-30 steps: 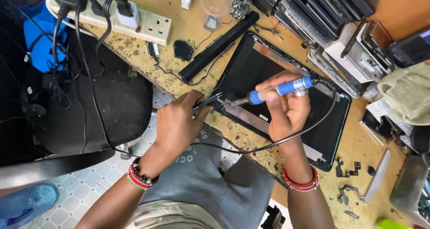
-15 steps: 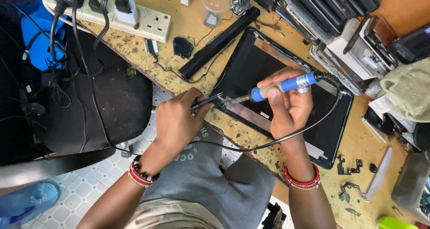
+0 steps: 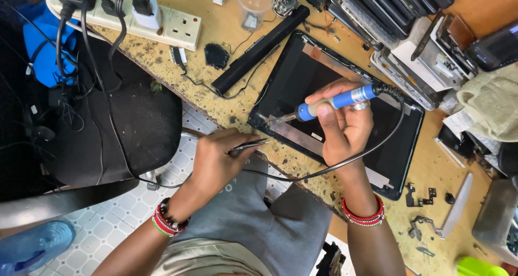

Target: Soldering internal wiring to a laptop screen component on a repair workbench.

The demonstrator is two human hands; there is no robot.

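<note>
My right hand grips a blue-handled soldering iron, its metal tip resting on the near left corner of a black laptop lid shell that lies on the worn wooden bench. The iron's black cord loops around my wrist. My left hand holds thin metal tweezers pointing toward that same corner, just off the bench edge. Both wrists wear red beaded bracelets.
A long black laptop battery lies left of the shell. A white power strip with plugs sits at the back left. Stacked laptop parts crowd the back right. Small hinges lie near the right. A black chair stands left of me.
My left hand with the tweezers has drawn back slightly from the shell's corner toward the bench edge. My right hand keeps the iron on the corner.
</note>
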